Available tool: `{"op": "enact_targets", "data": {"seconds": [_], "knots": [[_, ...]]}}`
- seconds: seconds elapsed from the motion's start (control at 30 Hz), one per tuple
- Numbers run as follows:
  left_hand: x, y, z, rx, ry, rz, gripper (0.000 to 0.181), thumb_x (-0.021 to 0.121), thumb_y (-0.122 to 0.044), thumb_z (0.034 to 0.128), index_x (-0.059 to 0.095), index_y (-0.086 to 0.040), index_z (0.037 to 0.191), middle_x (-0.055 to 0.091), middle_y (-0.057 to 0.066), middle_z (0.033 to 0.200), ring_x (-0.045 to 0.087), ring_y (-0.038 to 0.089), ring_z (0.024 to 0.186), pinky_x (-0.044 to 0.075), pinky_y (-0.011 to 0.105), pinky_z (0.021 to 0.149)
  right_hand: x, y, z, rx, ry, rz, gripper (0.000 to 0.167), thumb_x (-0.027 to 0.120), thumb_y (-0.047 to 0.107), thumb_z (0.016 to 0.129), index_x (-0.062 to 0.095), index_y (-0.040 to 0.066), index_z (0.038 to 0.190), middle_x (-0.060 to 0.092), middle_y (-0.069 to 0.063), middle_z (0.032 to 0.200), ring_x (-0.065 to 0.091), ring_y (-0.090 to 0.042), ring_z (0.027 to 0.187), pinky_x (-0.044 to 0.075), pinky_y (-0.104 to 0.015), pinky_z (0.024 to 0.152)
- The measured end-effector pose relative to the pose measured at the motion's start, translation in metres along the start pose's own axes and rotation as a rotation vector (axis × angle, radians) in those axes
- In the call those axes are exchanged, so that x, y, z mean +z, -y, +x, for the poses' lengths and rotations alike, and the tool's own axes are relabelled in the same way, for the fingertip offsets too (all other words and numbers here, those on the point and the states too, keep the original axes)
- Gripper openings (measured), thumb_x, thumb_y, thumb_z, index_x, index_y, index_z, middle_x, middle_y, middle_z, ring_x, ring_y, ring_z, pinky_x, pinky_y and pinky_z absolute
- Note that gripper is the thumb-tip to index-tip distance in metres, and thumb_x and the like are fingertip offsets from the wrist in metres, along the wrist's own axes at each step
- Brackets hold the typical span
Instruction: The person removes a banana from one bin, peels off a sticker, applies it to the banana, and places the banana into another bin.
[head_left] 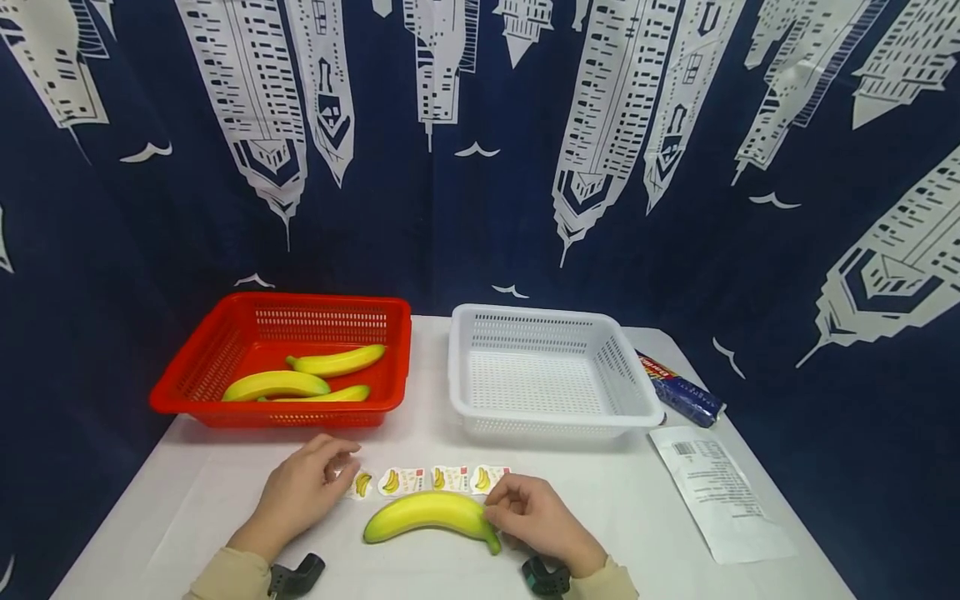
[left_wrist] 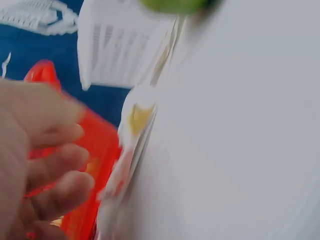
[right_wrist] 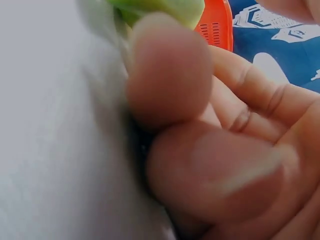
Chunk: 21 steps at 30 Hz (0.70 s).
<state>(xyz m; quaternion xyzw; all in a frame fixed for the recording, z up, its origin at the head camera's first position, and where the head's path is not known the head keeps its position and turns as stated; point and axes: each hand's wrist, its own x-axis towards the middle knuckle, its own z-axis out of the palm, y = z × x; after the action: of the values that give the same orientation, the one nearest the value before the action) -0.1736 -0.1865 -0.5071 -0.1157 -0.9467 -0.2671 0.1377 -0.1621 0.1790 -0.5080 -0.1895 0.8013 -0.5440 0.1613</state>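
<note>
Lying centrally (head view), the banana [head_left: 427, 512] looked unstickered; four stickers [head_left: 403, 481] at its 12 o'clock suggested work barely begun. Three bananas [head_left: 339, 362] occupied the basket [head_left: 277, 417] at 11. Left wrist: left hand [left_wrist: 22, 132] hung loose, unladen. Right wrist: right hand [right_wrist: 235, 150] had fingertips bunched, pinch undeterminable.

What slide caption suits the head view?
Right hand at the end of a banana, left hand beside banana-print labels, red basket and white basket behind.

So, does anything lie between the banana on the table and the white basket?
Yes: a row of banana-printed labels lies just beyond the banana, toward the white basket. The row looks low, so probably little obstacle.
</note>
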Motion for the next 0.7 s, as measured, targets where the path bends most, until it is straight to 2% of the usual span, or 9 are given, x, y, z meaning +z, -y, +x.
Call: {"op": "enact_targets", "data": {"seconds": [0.07,0.13,0.2,0.27,0.33,0.4,0.57,0.63,0.7], "knots": [[0.000,0.006,0.002,-0.019,0.010,0.050,0.040,0.084,-0.032,0.0847,0.073,-0.020,0.121,0.066,-0.005,0.109,0.062,0.018,0.097,0.052,0.042,0.081,-0.001,-0.001,0.001,0.009,-0.009,0.017,0.019,0.072,0.021,0.095,0.069,0.004,0.103,0.066,-0.001,0.075,0.054,-0.006,0.054,0.049,-0.020,0.049],[0.000,0.010,0.002,-0.009,0.055,0.063,0.053,0.087,-0.036,0.0810,0.071,-0.016,0.127,0.066,0.002,0.122,0.060,0.029,0.115,0.049,0.054,0.093,-0.003,-0.001,0.001,0.008,-0.015,0.040,0.020,0.069,0.021,0.098,0.069,0.002,0.105,0.067,-0.004,0.077,0.055,-0.007,0.053,0.048,-0.020,0.048],[0.002,0.013,0.003,0.000,0.094,0.048,0.054,0.088,-0.038,0.0800,0.071,-0.015,0.126,0.064,0.006,0.129,0.055,0.035,0.126,0.044,0.060,0.100,-0.005,-0.001,0.002,-0.005,-0.022,0.068,0.021,0.066,0.020,0.100,0.068,0.000,0.108,0.068,-0.009,0.079,0.055,-0.008,0.052,0.047,-0.019,0.047],[0.002,0.015,0.003,-0.005,0.121,0.026,0.046,0.087,-0.039,0.0804,0.073,-0.016,0.117,0.063,0.008,0.132,0.053,0.038,0.129,0.042,0.062,0.099,-0.008,0.001,0.003,-0.025,-0.036,0.091,0.023,0.064,0.019,0.101,0.067,-0.002,0.110,0.068,-0.014,0.081,0.054,-0.008,0.051,0.045,-0.019,0.046],[0.003,0.015,0.004,-0.026,0.129,0.001,0.034,0.087,-0.036,0.0806,0.072,-0.020,0.106,0.063,0.009,0.131,0.051,0.038,0.130,0.041,0.062,0.099,-0.011,0.006,0.004,-0.064,-0.046,0.095,0.025,0.062,0.017,0.102,0.066,-0.005,0.112,0.068,-0.018,0.082,0.053,-0.007,0.050,0.044,-0.019,0.045],[0.004,0.015,0.004,-0.048,0.135,-0.021,0.029,0.088,-0.034,0.0800,0.069,-0.021,0.098,0.062,0.010,0.131,0.050,0.038,0.130,0.040,0.062,0.097,-0.014,0.013,0.005,-0.110,-0.052,0.079,0.025,0.061,0.015,0.102,0.065,-0.008,0.113,0.068,-0.021,0.084,0.053,-0.007,0.050,0.044,-0.020,0.045],[0.008,0.012,0.003,-0.072,0.131,-0.071,0.027,0.087,-0.028,0.0818,0.063,-0.022,0.093,0.063,0.009,0.129,0.051,0.036,0.128,0.039,0.060,0.096,-0.017,0.036,0.012,-0.225,-0.084,0.012,0.021,0.061,0.011,0.102,0.066,-0.006,0.112,0.069,-0.020,0.086,0.055,-0.015,0.052,0.045,-0.022,0.046],[0.010,0.011,0.005,-0.071,0.117,-0.096,0.024,0.085,-0.025,0.0845,0.062,-0.023,0.092,0.067,0.003,0.118,0.055,0.030,0.121,0.040,0.057,0.097,-0.016,0.044,0.017,-0.263,-0.106,0.001,0.017,0.062,0.010,0.101,0.068,-0.003,0.110,0.070,-0.021,0.085,0.056,-0.019,0.053,0.046,-0.023,0.047],[0.011,0.007,0.008,-0.078,0.098,-0.148,0.021,0.083,-0.023,0.0876,0.062,-0.024,0.091,0.069,-0.005,0.106,0.059,0.022,0.108,0.044,0.050,0.094,-0.014,0.052,0.021,-0.293,-0.123,-0.010,0.014,0.063,0.009,0.100,0.069,0.000,0.109,0.070,-0.022,0.087,0.058,-0.017,0.055,0.049,-0.024,0.049]]}}
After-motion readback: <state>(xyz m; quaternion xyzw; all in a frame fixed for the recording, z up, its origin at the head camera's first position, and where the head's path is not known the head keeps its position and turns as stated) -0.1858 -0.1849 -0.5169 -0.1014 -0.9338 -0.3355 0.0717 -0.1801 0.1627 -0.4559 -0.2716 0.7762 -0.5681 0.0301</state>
